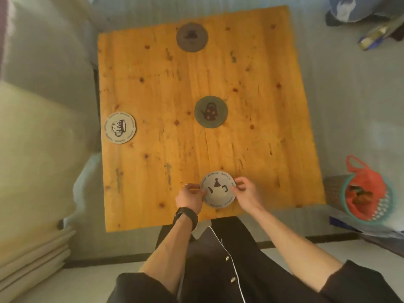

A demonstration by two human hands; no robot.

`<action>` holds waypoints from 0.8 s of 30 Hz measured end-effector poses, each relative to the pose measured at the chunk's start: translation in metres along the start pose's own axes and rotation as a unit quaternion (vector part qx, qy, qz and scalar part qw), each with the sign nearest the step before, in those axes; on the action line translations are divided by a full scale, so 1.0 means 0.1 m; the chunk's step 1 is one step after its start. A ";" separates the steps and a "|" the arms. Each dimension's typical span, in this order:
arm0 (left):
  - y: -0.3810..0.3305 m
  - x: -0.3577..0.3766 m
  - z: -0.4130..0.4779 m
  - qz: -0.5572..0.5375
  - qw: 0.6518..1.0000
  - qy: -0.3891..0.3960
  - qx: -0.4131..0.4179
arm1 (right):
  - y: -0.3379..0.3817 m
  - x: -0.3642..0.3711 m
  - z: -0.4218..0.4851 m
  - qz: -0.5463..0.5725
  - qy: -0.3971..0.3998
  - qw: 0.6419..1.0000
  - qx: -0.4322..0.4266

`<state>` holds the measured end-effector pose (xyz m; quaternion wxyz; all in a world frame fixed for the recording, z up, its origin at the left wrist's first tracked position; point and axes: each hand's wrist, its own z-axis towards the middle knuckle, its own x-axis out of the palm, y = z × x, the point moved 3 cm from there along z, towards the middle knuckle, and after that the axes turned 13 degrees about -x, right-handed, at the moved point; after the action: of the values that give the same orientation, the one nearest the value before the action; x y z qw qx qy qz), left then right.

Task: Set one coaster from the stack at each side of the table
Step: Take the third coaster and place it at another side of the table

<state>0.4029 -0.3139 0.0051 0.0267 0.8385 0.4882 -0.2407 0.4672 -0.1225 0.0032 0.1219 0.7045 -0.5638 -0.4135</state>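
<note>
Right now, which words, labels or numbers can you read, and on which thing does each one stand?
"Aesthetics": near coaster, around its rim, repeated; only the top copy is fairly legible.
Left coaster: rim lettering, too blurred to read.
Centre coaster and far coaster: pictures only, no text visible.
No numbers or brands elsewhere.

a square wooden table (218, 138) of knotty orange pine fills the middle of the view, its boards running away from the viewer. pale grey-blue floor (341, 106) surrounds it. on the left lies pale cushioned seating (39, 127), with a stack of folded cream fabric (32, 259) nearer the viewer. on the right a teal basket (347, 204) holds a red mesh bag (369, 184). blue-grey cloth (354, 9) lies at the far right corner. the light is soft and dim.
</note>
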 end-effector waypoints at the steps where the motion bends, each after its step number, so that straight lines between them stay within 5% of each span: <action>1: -0.01 0.05 0.00 -0.004 1.000 -0.017 -0.008 | -0.03 -0.02 0.08 -0.014 0.018 1.000 -0.010; 10: 0.10 0.20 0.08 0.016 0.994 -0.096 -0.054 | -0.28 0.05 0.26 -0.067 0.060 0.996 -0.022; 24: 0.07 0.02 0.29 0.160 0.984 -0.074 -0.014 | -0.29 0.24 0.30 -0.100 0.036 0.994 0.005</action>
<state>0.3987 -0.3238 -0.0226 0.1123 0.8852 0.3480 -0.2877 0.4661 -0.1248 -0.0451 0.0961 0.7724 -0.4877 -0.3954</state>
